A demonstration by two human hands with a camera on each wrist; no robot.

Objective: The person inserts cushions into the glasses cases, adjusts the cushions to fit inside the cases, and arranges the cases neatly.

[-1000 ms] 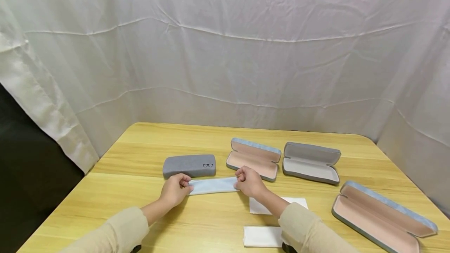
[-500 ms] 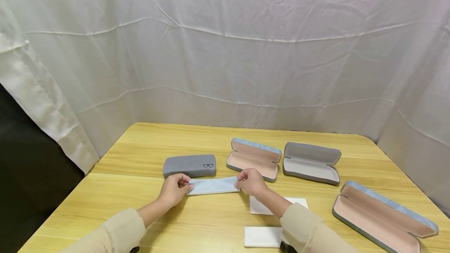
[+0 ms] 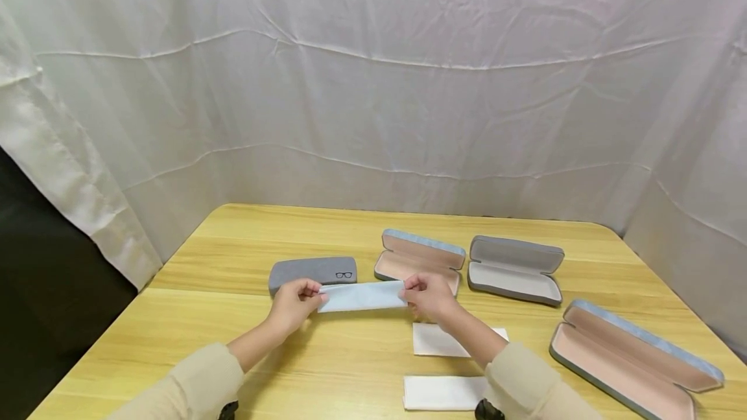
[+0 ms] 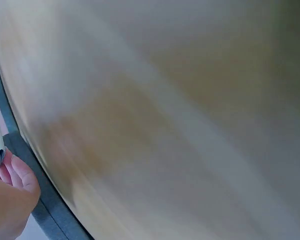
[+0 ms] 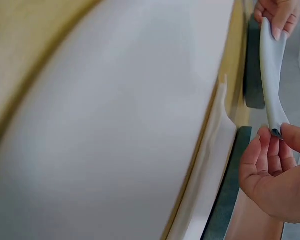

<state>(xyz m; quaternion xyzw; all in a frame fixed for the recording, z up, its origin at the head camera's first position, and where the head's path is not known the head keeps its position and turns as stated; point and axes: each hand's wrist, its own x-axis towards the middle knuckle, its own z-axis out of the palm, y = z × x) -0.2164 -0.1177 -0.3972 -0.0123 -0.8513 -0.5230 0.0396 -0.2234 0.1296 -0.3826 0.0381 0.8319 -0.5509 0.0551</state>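
Note:
A light-blue folded cloth (image 3: 363,296) stretches between both hands, held just above the table. My left hand (image 3: 294,305) pinches its left end between thumb and fingers; in the left wrist view that hand (image 4: 12,195) shows only at the lower left edge. At the right end, my right hand (image 3: 430,297) pinches the cloth, and the right wrist view shows this hand (image 5: 277,172) with the thumb on top. Behind the left hand lies a closed grey glasses case (image 3: 313,270) with a glasses print. An open case with pink lining (image 3: 403,266) is partly hidden behind the right hand.
An open grey case (image 3: 516,271) stands at the back right. Nearer on the right is another open pink-lined case (image 3: 627,368). Two folded white cloths lie under the right forearm, the farther cloth (image 3: 432,340) and the nearer cloth (image 3: 440,393), on the wooden table (image 3: 338,368).
Both hands have risen slightly and shifted a little right and away, carrying the blue cloth, which now overlaps the front of the closed case in the head view.

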